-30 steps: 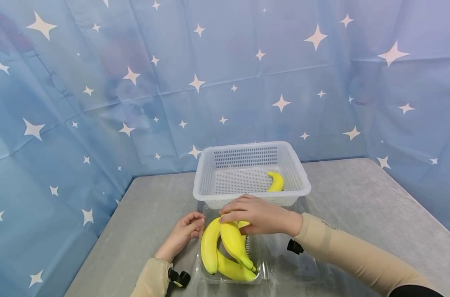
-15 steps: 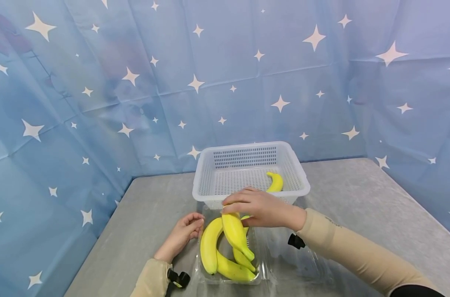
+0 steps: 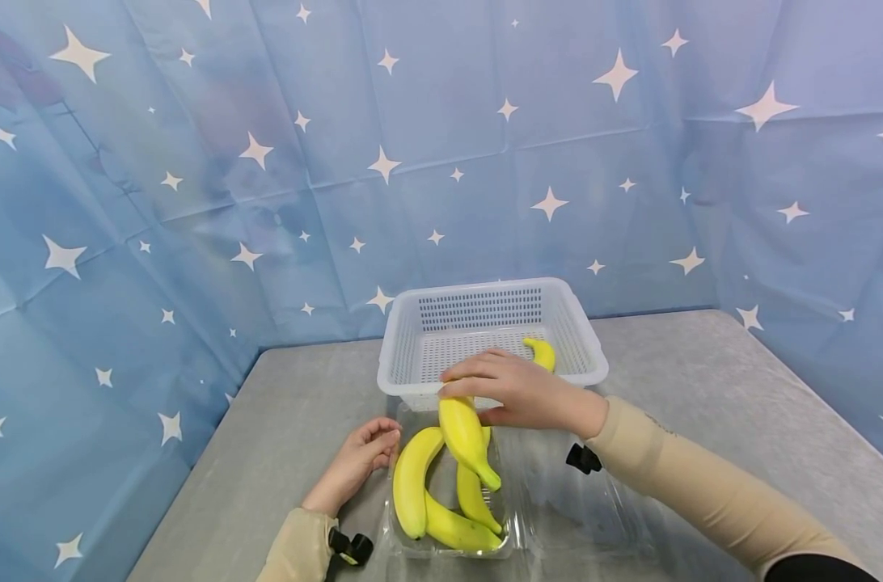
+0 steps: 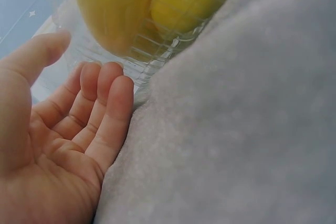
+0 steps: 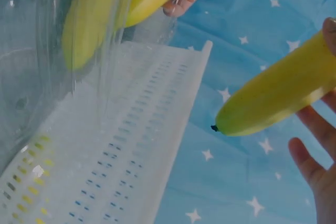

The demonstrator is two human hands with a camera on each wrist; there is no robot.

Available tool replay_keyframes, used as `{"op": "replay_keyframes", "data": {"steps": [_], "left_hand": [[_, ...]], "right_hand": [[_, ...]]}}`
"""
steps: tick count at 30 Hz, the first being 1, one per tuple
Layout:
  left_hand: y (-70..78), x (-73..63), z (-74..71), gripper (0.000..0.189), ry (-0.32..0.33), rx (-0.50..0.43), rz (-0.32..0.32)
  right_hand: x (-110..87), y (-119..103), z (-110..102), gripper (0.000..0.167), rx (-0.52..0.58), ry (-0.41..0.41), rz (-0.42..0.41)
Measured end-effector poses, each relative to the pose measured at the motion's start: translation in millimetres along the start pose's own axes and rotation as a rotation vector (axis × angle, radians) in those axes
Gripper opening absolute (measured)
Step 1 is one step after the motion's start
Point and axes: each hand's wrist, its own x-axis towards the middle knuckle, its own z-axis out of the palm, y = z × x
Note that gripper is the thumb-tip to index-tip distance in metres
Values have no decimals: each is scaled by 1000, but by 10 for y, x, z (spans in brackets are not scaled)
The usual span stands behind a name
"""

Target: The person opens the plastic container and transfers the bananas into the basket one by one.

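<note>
In the head view my right hand (image 3: 525,390) grips a yellow banana (image 3: 465,436) near its upper end, holding it tilted above a clear plastic box (image 3: 510,540). The right wrist view shows the same banana (image 5: 273,93) between thumb and fingers, its dark tip sticking out. Three other bananas lie in the box: one on the left (image 3: 411,485), one along the front (image 3: 456,525), one on the right (image 3: 474,497). My left hand (image 3: 361,457) rests beside the box's left side, fingers loosely bent and holding nothing; in the left wrist view its fingertips (image 4: 119,95) are at the clear wall.
Behind the box stands a white perforated basket (image 3: 405,380) with a banana (image 3: 542,353) inside at the right. The box's clear lid (image 3: 580,513) lies folded out to the right on the grey table (image 3: 703,420). A blue star-patterned curtain (image 3: 441,121) surrounds the table.
My right hand has lifted the banana out of the box, moving up and toward the basket. More of the right-hand banana underneath now shows. My left hand stays where it was.
</note>
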Motion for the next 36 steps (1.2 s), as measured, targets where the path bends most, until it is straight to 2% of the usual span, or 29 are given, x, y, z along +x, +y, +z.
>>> {"op": "replay_keyframes", "data": {"steps": [14,24,36], "left_hand": [[0,-19,-3,32,-7,-2,1],[22,-13,-10,35,-13,13,11],[18,-20,-6,32,-5,10,3]], "right_hand": [[48,123,-149,68,-44,43,-23],[39,274,-227,72,-58,28,34],[24,438,-282,65,-44,-6,94]]}}
